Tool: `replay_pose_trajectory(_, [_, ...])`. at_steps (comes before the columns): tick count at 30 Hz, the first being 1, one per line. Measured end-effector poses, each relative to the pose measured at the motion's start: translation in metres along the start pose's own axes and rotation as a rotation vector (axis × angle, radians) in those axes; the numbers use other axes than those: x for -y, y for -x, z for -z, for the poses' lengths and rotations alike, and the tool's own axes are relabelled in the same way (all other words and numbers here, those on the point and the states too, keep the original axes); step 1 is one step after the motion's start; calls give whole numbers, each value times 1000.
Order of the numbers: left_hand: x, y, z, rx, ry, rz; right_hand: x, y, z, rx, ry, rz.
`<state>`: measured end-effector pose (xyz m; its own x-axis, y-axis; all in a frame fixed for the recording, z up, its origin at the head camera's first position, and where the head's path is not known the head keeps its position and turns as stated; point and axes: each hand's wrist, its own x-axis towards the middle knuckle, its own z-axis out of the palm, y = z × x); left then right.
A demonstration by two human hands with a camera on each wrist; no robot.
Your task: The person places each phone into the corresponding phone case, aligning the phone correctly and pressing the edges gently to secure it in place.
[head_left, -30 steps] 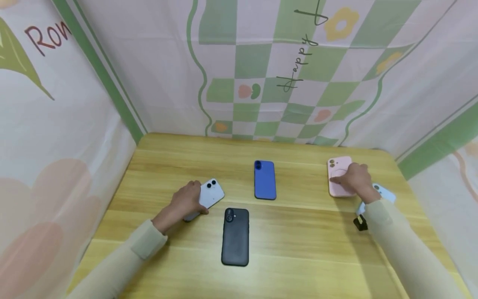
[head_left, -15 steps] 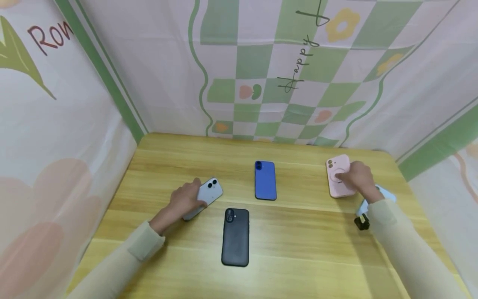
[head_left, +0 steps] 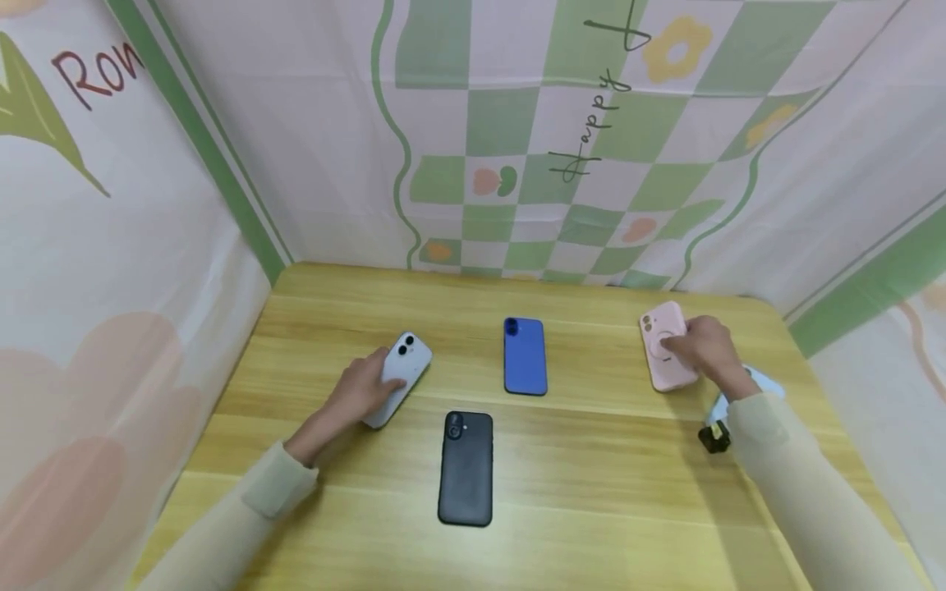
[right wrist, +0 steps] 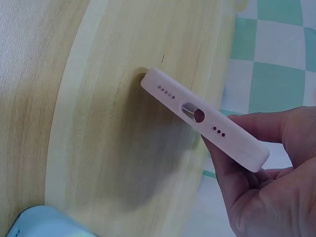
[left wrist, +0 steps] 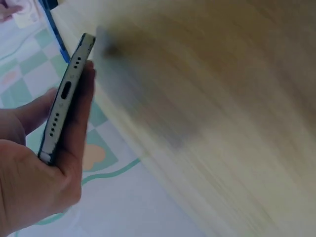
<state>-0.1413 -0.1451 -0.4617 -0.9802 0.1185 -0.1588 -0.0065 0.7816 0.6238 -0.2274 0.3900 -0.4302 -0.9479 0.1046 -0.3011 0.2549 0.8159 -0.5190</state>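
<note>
My left hand (head_left: 360, 391) grips a white phone (head_left: 407, 363) by its sides, thumb along the near edge. In the left wrist view the phone's bottom edge (left wrist: 66, 91), with port and speaker holes, faces the camera. At the right, my right hand (head_left: 708, 349) pinches a pink phone case (head_left: 663, 332) with a ring on its back. The right wrist view shows that case's lower edge (right wrist: 173, 100) tilted above the wood, with a port cutout. Between the hands lie a blue phone (head_left: 525, 357) and, closer to me, a black phone (head_left: 466, 472).
A light-blue phone case (head_left: 765, 382) lies partly hidden under my right wrist, beside a small black object (head_left: 714, 437). The wooden table (head_left: 591, 484) meets patterned cloth walls (head_left: 318, 164) at the back and sides.
The white phone has turned in my left hand, its camera end swinging away from me and slightly left. The pink case has shifted a little left and tilted. The blue and black phones stay put.
</note>
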Motion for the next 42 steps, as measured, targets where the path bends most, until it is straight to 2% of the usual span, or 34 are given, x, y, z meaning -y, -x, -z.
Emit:
replay_pose_trajectory(5, [-1, 0, 5, -37, 179, 12, 0, 1, 4, 12, -33, -17])
replay_pose_trajectory(8, [-6, 1, 8, -32, 349, 57, 0, 0, 6, 11, -49, -36])
replay_pose_trajectory(11, [-11, 3, 10, 11, 606, 117, 0, -1, 8, 8, -65, -51])
replay_pose_trajectory(14, [-16, 6, 10, 72, 836, 144, 5, 0, 11, 9, -98, -54])
replay_pose_trajectory(17, [-21, 8, 8, 128, 958, 127, 11, 2, 13, 18, -146, -48])
replay_pose_trajectory(26, [-36, 15, -7, 203, 1101, 111, 35, 11, 12, 60, -277, -12])
replay_pose_trajectory(37, [-50, 16, -21, 290, 1204, 69, 80, 30, 3, 148, -451, 97])
replay_pose_trajectory(42, [-57, 15, -26, 305, 1224, 84, 100, 42, -3, 175, -509, 130])
